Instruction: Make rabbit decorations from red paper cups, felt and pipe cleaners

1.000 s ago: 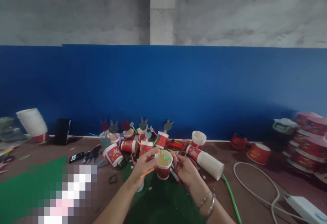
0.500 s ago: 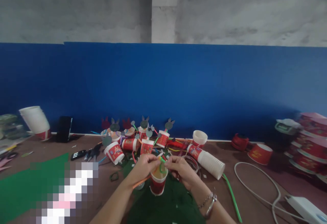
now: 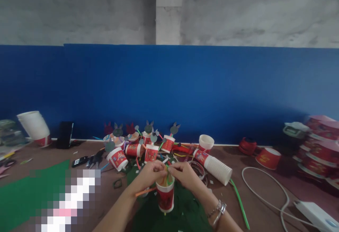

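Note:
A red paper cup (image 3: 165,200) with a white rim stands in front of me, its mouth upward. Inside its mouth a green straw (image 3: 169,179) and a yellowish-orange strip rise toward my fingertips. My left hand (image 3: 153,172) pinches at the top of these strips, thumb against forefinger. From the opposite side my right hand (image 3: 184,174) is closed on the green straw, fingertips almost touching the left ones. An orange straw (image 3: 145,191) sticks out from the cup's left side, under my left wrist. Fingers hide the strips' upper ends.
Behind the hands lie several red cups (image 3: 152,153) with straws and grey animal-head cutouts. A cup stack (image 3: 217,170) lies to the right, beside a long green straw (image 3: 240,203). A white cable (image 3: 265,168) loops farther right. Green paper (image 3: 50,175) and a phone (image 3: 65,135) are left.
The cup now shows more of its side and sits slightly lower in view. My hands have drawn closer together above its mouth, and the green straw is now more upright.

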Available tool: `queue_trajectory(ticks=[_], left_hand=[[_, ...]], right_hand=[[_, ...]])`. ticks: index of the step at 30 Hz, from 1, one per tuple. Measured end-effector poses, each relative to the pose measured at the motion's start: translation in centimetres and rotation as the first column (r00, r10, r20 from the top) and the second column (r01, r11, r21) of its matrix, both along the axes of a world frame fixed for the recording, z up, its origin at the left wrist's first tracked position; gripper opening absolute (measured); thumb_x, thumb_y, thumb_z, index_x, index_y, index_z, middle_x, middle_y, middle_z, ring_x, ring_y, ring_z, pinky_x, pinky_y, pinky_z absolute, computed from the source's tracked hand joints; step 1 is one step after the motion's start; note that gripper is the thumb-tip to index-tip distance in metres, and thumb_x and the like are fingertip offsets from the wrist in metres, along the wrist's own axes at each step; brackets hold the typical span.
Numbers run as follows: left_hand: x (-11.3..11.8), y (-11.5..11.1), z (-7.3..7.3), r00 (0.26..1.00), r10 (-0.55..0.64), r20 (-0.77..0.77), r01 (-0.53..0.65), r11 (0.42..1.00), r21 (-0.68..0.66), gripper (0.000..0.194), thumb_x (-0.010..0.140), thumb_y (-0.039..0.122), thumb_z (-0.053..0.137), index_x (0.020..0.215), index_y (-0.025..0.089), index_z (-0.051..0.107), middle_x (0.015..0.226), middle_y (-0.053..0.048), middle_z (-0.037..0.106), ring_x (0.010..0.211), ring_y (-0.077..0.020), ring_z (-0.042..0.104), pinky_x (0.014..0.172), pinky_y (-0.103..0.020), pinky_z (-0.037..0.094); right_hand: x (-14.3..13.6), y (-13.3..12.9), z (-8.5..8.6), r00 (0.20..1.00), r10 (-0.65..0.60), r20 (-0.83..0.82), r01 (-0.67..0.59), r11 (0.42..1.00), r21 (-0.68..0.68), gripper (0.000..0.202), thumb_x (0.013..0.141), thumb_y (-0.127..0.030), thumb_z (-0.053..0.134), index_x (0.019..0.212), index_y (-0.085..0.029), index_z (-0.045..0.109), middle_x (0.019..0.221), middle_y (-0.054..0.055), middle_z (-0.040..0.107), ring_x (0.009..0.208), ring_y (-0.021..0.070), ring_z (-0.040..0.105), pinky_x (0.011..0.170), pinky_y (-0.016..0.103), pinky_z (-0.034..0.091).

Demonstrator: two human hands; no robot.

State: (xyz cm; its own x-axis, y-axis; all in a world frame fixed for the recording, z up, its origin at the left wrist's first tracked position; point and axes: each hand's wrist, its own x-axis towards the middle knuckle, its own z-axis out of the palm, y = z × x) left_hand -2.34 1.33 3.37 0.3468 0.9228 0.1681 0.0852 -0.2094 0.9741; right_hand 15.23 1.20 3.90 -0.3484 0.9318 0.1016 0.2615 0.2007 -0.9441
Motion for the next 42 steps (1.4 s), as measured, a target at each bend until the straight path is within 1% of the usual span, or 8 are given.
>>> queue_trajectory(ticks=[4,8,13,19,25,30,35,42], left_hand=[[0.2,0.1,-0.7,0.999,-0.036,0.023,0.037,0.998,-0.048,0.018,0.063,0.028,0.074,0.051,0.016,0.068,0.077,-0.004,0.064,0.067,-0.0155,0.055,0.063,-0.023,0.039],[0.4,0.5,-1.2,0.981,0.112,0.158,-0.086,0.982,-0.166,0.025,0.065,0.038,0.072,0.056,0.015,0.07,0.066,-0.005,0.065,0.063,-0.0157,0.055,0.061,-0.024,0.039],[0.0,0.9,-1.3,0.837,0.281,0.469,-0.134,0.937,-0.322,0.034,0.055,0.031,0.081,0.083,0.014,0.072,0.073,-0.005,0.068,0.061,-0.0115,0.055,0.058,-0.021,0.039],[0.1,0.3,-0.8,0.702,0.294,0.648,-0.078,0.937,-0.34,0.034,0.054,0.033,0.082,0.083,0.016,0.072,0.09,-0.005,0.069,0.06,-0.0074,0.052,0.06,-0.019,0.043],[0.9,-0.1,-0.3,0.819,0.316,0.479,-0.193,0.938,-0.288,0.032,0.061,0.041,0.077,0.079,0.014,0.072,0.064,-0.001,0.062,0.051,-0.0073,0.044,0.052,-0.02,0.035],[0.4,-0.6,1.4,0.976,0.158,0.149,-0.158,0.987,-0.012,0.019,0.067,0.033,0.072,0.061,0.015,0.072,0.07,-0.003,0.056,0.064,-0.0132,0.048,0.058,-0.023,0.036],[0.4,-1.0,2.3,0.98,0.178,-0.091,-0.164,0.976,0.143,0.015,0.072,0.027,0.066,0.063,0.018,0.074,0.074,-0.006,0.058,0.068,-0.0177,0.052,0.059,-0.025,0.036],[0.7,-1.1,1.0,0.956,0.255,-0.146,-0.215,0.945,0.247,0.018,0.074,0.02,0.059,0.082,0.021,0.075,0.074,-0.006,0.062,0.073,-0.0211,0.055,0.065,-0.027,0.039]], right_hand=[[0.1,0.0,0.0,0.999,0.032,-0.019,-0.031,0.999,0.037,0.027,0.075,-0.035,0.06,0.062,-0.014,0.069,0.047,-0.004,0.048,0.046,0.0072,0.033,0.044,0.021,0.021],[0.0,0.3,0.0,0.986,-0.059,-0.155,0.066,0.997,0.041,0.029,0.073,-0.039,0.063,0.063,-0.013,0.069,0.052,-0.002,0.054,0.051,0.0094,0.04,0.049,0.021,0.029],[0.8,1.0,0.0,0.861,-0.302,-0.409,0.276,0.953,-0.122,0.037,0.07,-0.05,0.065,0.072,-0.013,0.069,0.056,0.0,0.059,0.051,0.0113,0.046,0.05,0.022,0.034],[1.5,1.6,-0.4,0.862,-0.361,-0.355,0.39,0.921,0.009,0.039,0.073,-0.049,0.064,0.079,-0.011,0.07,0.066,0.004,0.065,0.061,0.0158,0.053,0.055,0.024,0.039],[0.8,0.8,0.4,0.937,-0.257,-0.237,0.294,0.946,0.137,0.035,0.074,-0.047,0.062,0.073,-0.013,0.072,0.066,0.004,0.066,0.064,0.0183,0.055,0.059,0.025,0.042],[0.3,-0.5,1.3,0.987,-0.09,-0.131,0.119,0.965,0.233,0.028,0.079,-0.039,0.057,0.076,-0.016,0.072,0.067,0.003,0.064,0.066,0.0179,0.054,0.061,0.024,0.042],[0.3,-0.6,1.2,0.996,-0.061,-0.062,0.076,0.962,0.261,0.024,0.082,-0.032,0.054,0.08,-0.017,0.072,0.068,0.003,0.065,0.067,0.0174,0.056,0.063,0.024,0.042],[0.2,-0.8,1.4,0.996,-0.089,-0.031,0.094,0.969,0.228,0.021,0.08,-0.029,0.056,0.067,-0.015,0.067,0.062,0.001,0.061,0.062,0.0152,0.054,0.059,0.023,0.04]])
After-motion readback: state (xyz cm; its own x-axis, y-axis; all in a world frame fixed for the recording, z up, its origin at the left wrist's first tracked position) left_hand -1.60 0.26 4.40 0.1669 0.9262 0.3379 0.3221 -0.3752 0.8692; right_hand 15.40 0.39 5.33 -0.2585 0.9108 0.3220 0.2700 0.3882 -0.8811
